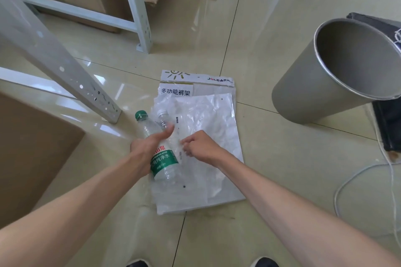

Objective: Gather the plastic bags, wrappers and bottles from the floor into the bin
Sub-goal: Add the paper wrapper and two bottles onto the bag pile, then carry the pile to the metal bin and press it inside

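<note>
One head-worn wide-angle view looks steeply down and forward from close above the floor, with both forearms reaching away from the lens.

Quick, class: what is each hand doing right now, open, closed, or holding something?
Left hand: closed around the green-capped bottle.
Right hand: pinched shut on the clear plastic bag.

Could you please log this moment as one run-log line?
left hand: holds green-label bottle | right hand: pinching plastic bag | bin: upright
</note>
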Motion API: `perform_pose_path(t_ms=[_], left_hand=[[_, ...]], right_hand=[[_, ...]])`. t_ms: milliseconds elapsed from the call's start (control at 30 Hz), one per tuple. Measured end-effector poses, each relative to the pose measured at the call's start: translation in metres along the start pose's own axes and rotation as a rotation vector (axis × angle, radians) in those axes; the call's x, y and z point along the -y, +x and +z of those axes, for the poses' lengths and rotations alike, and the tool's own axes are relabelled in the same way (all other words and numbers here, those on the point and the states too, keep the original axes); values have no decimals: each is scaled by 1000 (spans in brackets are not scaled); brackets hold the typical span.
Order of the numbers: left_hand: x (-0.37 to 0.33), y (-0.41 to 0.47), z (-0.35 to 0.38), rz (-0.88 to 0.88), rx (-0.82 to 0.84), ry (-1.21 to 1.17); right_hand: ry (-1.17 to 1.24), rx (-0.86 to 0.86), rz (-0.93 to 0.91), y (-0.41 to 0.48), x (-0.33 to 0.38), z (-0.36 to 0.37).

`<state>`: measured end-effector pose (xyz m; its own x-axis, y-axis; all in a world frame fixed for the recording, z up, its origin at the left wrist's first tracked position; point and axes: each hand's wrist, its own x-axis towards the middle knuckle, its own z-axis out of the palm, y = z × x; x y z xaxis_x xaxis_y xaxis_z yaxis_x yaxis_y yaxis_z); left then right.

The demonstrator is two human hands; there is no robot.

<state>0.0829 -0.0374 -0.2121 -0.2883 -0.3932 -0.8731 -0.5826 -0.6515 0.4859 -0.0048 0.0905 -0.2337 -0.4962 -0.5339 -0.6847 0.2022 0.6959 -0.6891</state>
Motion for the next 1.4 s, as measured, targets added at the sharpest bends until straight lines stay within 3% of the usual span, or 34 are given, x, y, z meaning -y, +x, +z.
perform_pose_path(t_ms=[167,233,400,467,567,667,800,967,1233,1400], left_hand=[[22,11,7,96,-351,231],[28,15,11,126,-460,314],[31,22,12,178,-507,448],[31,22,9,193,-497,476],[32,23,2,201,-443,478],[30,23,-5,203,-402,471],[27,20,-11,200,-344,477],[25,21,-18,228,-264,424],[13,17,-23,112,-182,323],[9,10,-24,106,-219,350]], right_hand=[[184,139,112,-1,-6,11],[183,117,131,1,-7,14],[205,78,134,3,-7,10],[226,-94,69,1,-5,2],[121,-553,19,-1,-11,-14],[-64,-750,243,6,-30,-28],[133,-633,504,9,-48,-37],[266,-639,449,12,-65,-36],[335,-521,439,4,-61,-37],[465,-509,400,-5,-50,-30]])
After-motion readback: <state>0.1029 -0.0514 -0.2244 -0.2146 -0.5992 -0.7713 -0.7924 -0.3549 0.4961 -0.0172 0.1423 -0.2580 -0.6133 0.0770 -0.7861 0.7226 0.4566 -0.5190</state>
